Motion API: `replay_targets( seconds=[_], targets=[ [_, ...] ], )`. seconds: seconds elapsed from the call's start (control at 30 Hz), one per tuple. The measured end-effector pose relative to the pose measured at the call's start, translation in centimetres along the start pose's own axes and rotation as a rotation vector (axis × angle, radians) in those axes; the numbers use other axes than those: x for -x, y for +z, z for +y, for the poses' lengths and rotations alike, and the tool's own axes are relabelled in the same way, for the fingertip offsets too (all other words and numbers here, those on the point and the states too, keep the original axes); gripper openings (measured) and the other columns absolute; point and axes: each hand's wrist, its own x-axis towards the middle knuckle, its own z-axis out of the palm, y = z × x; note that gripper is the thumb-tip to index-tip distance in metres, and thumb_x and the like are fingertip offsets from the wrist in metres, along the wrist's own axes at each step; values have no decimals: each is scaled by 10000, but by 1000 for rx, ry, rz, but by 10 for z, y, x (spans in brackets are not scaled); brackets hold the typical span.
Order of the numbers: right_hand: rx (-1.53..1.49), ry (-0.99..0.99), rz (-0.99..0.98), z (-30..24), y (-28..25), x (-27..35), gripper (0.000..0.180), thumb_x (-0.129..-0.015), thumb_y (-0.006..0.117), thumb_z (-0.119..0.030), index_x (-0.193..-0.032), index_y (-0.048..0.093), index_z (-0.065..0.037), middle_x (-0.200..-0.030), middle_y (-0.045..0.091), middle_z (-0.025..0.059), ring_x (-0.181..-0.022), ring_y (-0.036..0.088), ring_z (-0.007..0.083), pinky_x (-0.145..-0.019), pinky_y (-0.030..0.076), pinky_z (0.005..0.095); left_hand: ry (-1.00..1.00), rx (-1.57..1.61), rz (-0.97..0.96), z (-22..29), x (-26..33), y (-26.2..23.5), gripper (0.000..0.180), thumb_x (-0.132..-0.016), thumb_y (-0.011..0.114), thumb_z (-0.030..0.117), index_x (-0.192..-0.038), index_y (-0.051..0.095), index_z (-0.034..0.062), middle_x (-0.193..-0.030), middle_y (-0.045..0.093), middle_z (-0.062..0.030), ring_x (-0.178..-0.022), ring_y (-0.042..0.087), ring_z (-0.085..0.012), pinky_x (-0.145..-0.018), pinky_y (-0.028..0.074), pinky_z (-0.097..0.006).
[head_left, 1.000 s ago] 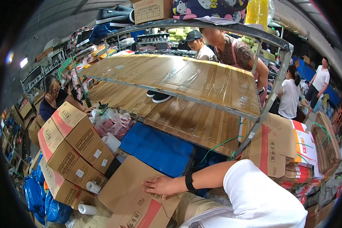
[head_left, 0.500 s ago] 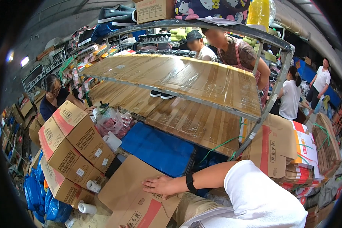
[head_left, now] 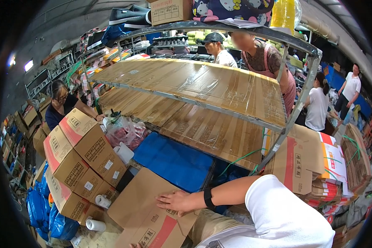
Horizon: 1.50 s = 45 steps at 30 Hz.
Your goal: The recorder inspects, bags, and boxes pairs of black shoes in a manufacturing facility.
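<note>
1. Flattened brown cardboard box (head_left: 146,211) with a red stripe lies low in the head view, tilted, in front of the wearer and just below the blue sheet.
2. Right hand (head_left: 178,202) rests palm-down on the upper face of this box, fingers spread wide and flat, gripping nothing. A black wristband (head_left: 208,199) sits on the wrist; the forearm runs in from the right out of a white sleeve (head_left: 283,215).
3. Left hand: only a sliver of fingertips (head_left: 132,246) shows at the bottom edge, near the lower end of the same box. Whether it is spread or closed cannot be told.
4. Left of the box: a stack of sealed cartons (head_left: 80,159), brown with red bands and white labels, leaning. Two white rolls (head_left: 99,213) lie at the foot of the stack.
5. Just above the box: a blue sheet (head_left: 173,159) lying flat under the lower shelf. Near its upper left, a clear plastic bag (head_left: 126,132) with reddish contents and a white jug (head_left: 124,152).
6. Behind: a metal-framed rack (head_left: 293,111) with two shelves lined in taped cardboard (head_left: 202,84).
7. Right of the rack: more flattened boxes (head_left: 306,161), stacked and tied with green cord.
8. Other people: one person (head_left: 62,103) behind the cartons at left, several standing behind and right of the rack.
9. Blue bags (head_left: 45,211) at lower left.
</note>
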Motion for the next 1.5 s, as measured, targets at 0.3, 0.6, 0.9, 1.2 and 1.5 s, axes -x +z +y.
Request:
replay_targets(
  seconds=[0.3, 0.6, 0.9, 1.2, 1.5],
  targets=[
    [161, 108, -273, -10, -17, -17, 1132, -697, 820, -400, -1562, 162, -83, -1634, 99, 185, -1501, 160, 333, -1057, 435, 435, -20, 40, -18, 3, 0, -3, 800, -946, 479, 615, -1530, 333, 89, -1612, 214, -196, -1494, 132, -403, -1205, 74, -532],
    [198, 59, -115, -1, 1, -15, 1143, -606, 851, -356, -1540, 250, -88, -1611, 175, 213, -1464, 257, 365, -1072, 451, 410, -22, 20, -22, 4, -1, -4, 811, -944, 476, 619, -1532, 320, 83, -1604, 224, -210, -1495, 126, -406, -1203, 65, -537],
    [202, 63, -167, -2, -4, -18, 1175, -616, 860, -391, -1546, 215, -71, -1623, 127, 213, -1466, 243, 371, -1090, 429, 387, -35, 19, -21, 5, 1, -5, 803, -936, 513, 596, -1536, 317, 99, -1607, 214, -208, -1495, 122, -408, -1204, 68, -537],
    [146, 94, -212, -7, -13, -14, 1117, -650, 846, -363, -1543, 240, -75, -1621, 150, 204, -1473, 232, 363, -1079, 436, 403, -7, 10, -14, 3, -1, -3, 791, -945, 491, 600, -1528, 332, 89, -1606, 217, -208, -1491, 133, -414, -1205, 72, -536],
    [166, 87, -182, -3, -6, -19, 1135, -608, 847, -357, -1535, 262, -66, -1607, 175, 226, -1466, 241, 383, -1066, 445, 422, -13, 32, -15, 2, -1, -3, 785, -943, 511, 579, -1531, 327, 94, -1606, 213, -215, -1487, 137, -426, -1203, 69, -543]
  ],
)
